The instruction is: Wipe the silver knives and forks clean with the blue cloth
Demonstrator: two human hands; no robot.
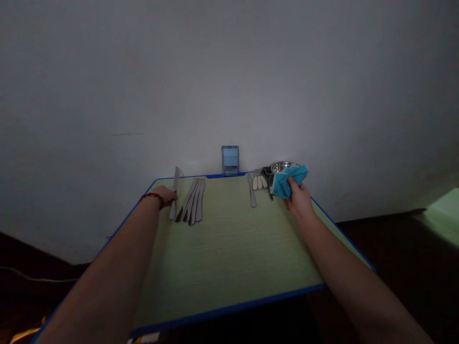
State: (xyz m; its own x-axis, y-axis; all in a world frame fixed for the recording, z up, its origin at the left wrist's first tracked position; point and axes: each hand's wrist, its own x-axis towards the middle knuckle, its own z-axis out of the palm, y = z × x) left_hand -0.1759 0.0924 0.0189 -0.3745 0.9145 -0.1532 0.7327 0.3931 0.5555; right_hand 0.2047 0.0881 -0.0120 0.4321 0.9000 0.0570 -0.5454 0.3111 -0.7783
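Note:
My left hand (166,195) is closed round the middle of a table knife (176,180) at the table's left side, blade pointing to the wall. Just right of it, several table knives (195,203) lie side by side in a loose fan. In my right hand (300,196) is a folded blue cloth (283,185), pinched between thumb and fingers. The cloth hangs in front of a shiny metal bowl (281,165) and covers part of it. Left of the cloth are several forks with white handles (259,181) and one metal fork (251,191).
A phone or small screen (230,160) stands upright at the table's back edge against the wall (229,86). The light wood-patterned table (229,253) has a blue rim. Some dark-handled cutlery (267,171) lies by the bowl. A white cable (36,278) runs at the lower left.

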